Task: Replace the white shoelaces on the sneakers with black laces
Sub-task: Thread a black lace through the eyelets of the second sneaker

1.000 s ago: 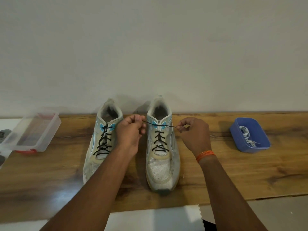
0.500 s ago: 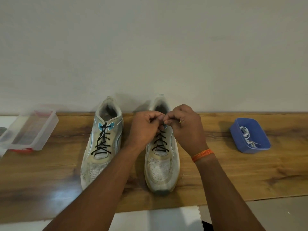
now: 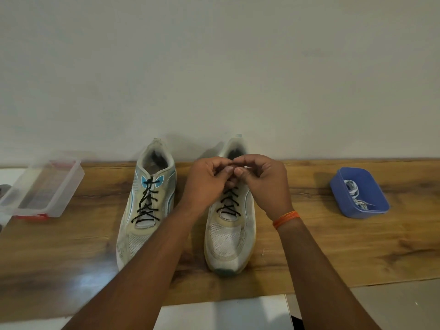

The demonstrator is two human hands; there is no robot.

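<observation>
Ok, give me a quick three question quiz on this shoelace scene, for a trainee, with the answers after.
1. True or false: the left sneaker already carries a black lace.
2. What lies in the blue container? A) black laces B) white laces C) nothing
3. Over which shoe do the left hand and right hand meet?

Key:
1. True.
2. B.
3. The right sneaker, near the top of its black lace.

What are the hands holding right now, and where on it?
Both the left hand and right hand pinch the black lace at its loose ends above the right white sneaker; the exact grip is hidden.
</observation>
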